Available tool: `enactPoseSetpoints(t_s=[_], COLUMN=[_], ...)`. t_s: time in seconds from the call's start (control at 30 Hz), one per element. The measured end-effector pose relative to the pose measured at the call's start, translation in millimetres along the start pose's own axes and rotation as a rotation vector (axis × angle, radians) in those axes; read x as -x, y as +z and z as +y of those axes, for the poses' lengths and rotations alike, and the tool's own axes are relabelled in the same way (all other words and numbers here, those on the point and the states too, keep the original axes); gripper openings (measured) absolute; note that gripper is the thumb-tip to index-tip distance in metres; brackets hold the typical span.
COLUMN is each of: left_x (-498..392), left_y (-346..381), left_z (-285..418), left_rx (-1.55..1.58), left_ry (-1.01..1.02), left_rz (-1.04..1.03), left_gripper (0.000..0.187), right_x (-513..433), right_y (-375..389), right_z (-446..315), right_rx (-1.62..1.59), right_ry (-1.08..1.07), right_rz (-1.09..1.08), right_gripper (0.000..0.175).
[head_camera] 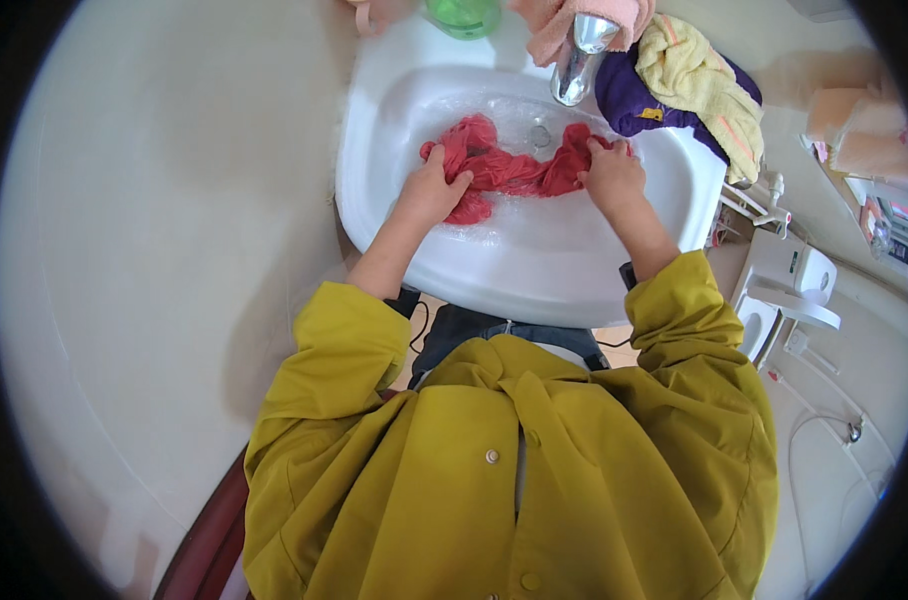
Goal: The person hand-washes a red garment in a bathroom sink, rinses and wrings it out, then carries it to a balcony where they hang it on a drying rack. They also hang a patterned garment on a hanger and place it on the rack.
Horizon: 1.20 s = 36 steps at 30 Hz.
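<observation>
A wet, bunched red cloth lies stretched sideways in the white washbasin. My left hand grips its left end, thumb on top and fingers partly hidden by folds. At its right end, my right hand holds another bunch of the fabric. Between the hands the cloth is narrow and twisted. Shallow sudsy water surrounds it, and the metal drain shows just behind its middle.
A chrome faucet rises at the basin's back, with a pink towel behind it. A green container stands left of it. Purple cloth and a yellow towel drape the right rim. A toilet stands to the right.
</observation>
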<state>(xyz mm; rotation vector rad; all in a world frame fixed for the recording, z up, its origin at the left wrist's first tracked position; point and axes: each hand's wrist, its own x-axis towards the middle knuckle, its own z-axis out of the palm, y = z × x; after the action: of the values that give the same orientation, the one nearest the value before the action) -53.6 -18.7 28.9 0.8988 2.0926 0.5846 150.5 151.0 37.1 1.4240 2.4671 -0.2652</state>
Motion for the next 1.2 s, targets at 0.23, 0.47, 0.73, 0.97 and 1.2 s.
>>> enactPoseSetpoints(t_s=[0.23,0.47,0.73,0.97,1.2], left_x=[18,43,54,66,76], left_y=[-2,-14,-36,-49,-47], left_z=[-11,-18,-3,9,2], left_rx=[-0.171,0.023,0.076,0.142,0.086], left_ry=[0.081,0.031,0.106,0.161,0.126], left_rz=[0.319,0.006,0.042,0.087,0.062], left_gripper=[0.055,0.046,0.043,0.04,0.04], right_x=[8,38,92,83,22], right_y=[52,58,-161,-164,31], right_z=[-82,-78,-57,-39,0], right_rx=[-0.264,-0.122,-0.904,-1.005,-0.441], right_ry=[-0.436,-0.424,-0.689,-0.62,-0.186], right_rz=[-0.103,-0.514,-0.002,0.149,0.102], right_gripper=[0.052,0.041,0.028,0.027,0.069])
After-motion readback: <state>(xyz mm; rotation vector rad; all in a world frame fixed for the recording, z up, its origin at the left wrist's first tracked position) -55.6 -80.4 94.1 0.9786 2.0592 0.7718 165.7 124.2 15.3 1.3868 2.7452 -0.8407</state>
